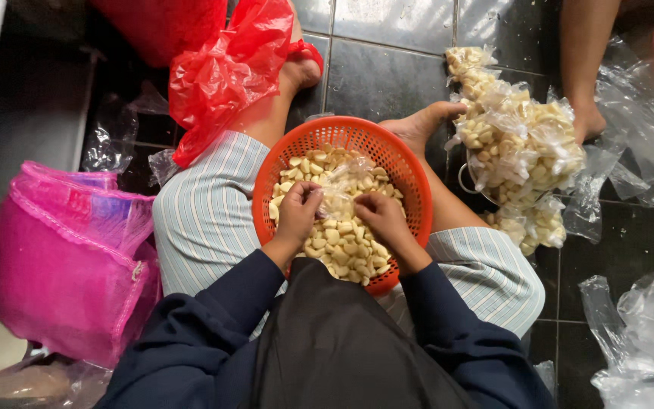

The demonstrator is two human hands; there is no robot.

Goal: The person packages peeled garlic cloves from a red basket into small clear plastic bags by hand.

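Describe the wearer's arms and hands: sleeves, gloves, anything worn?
Both arms wear long dark navy sleeves of a soft, sweatshirt-like fabric, ending at the wrists with plain cuffs. The left hand and right hand are bare: no gloves, and no rings, watch or bracelets can be seen. No markings or prints show on the sleeves.

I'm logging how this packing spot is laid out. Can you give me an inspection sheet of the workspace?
Surface: dark tiled floor; person sits on it.
Job's things: orange basket on the lap, full of peeled garlic cloves; small clear bag over them.
Clutter: filled garlic bags heaped right; empty clear bags; red plastic bag; pink mesh sack.
Hands: left hand and right hand hold the small bag.
Cables: nothing seen.
Surroundings: another person's bare leg at top right.
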